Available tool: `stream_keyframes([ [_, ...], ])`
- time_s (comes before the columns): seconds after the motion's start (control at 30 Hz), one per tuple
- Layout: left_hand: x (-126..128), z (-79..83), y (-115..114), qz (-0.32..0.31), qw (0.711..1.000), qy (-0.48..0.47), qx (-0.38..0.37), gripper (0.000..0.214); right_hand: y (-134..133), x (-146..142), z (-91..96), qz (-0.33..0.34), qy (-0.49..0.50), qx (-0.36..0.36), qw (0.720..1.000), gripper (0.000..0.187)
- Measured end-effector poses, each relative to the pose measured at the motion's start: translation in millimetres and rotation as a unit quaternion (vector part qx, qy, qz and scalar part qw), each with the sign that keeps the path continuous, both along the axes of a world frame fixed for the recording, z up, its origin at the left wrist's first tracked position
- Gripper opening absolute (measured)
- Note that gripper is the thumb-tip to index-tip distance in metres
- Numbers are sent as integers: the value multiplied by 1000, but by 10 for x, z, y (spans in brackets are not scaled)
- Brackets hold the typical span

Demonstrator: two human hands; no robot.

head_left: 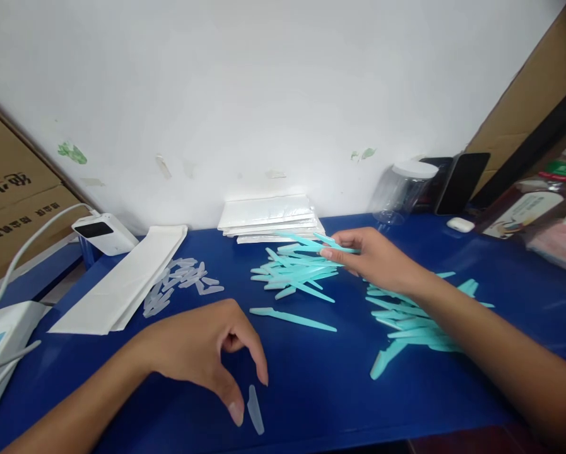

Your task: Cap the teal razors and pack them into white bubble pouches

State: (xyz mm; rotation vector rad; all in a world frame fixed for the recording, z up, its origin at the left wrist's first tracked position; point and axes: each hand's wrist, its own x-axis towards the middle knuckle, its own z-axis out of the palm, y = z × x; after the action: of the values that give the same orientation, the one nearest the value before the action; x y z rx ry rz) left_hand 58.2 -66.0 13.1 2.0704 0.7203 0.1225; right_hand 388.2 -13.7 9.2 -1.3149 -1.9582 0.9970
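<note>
My right hand pinches a few turquoise eyebrow razors between thumb and fingers, over a loose pile of the same razors. Apart from that pile, a single eyebrow razor lies flat in front of it. My left hand is open, thumb and index finger spread, with nothing visible between them. Just beside its fingertips, a clear plastic blade cover rests near the front edge. A second heap of razors lies under my right forearm, which hides part of it.
Many clear covers are heaped beside folded white paper at left. White packets are stacked against the wall. A white device with a cable stands at left; a lidded clear jar, phone and bottle stand right.
</note>
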Motion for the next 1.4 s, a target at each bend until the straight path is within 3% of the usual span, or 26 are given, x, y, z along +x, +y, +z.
stream_keyframes([
  [0.13,128,-131,-69,-17,999,13,-41,39,-7,-47,-4,1,-9,9,1000,62],
  [0.3,197,-92,-91,-14,999,47,-8,28,3,-55,-60,4,-24,9,1000,57],
  [0.43,209,-46,-90,18,997,53,43,15,-10,-72,-63,7,-21,1,1000,55],
  [0.63,143,-77,-61,123,988,-9,96,22,-29,-66,-43,15,-8,-11,1000,56],
  [0.73,74,-124,13,216,968,-60,112,26,-34,-36,-50,23,1,-20,1000,52],
  [0.83,25,-193,102,301,927,-95,203,22,-41,-26,-44,27,11,-30,999,51],
  [0.93,17,-246,143,334,882,-83,321,16,-48,-38,-28,27,20,-37,999,52],
  [1.0,34,-257,136,334,868,-92,355,13,-50,-47,-22,27,22,-36,999,53],
  [1.1,70,-244,100,344,867,-116,340,14,-56,-52,-21,30,24,-35,999,52],
  [1.4,65,-295,135,384,892,-164,172,21,-81,-76,4,26,26,-33,999,52],
])
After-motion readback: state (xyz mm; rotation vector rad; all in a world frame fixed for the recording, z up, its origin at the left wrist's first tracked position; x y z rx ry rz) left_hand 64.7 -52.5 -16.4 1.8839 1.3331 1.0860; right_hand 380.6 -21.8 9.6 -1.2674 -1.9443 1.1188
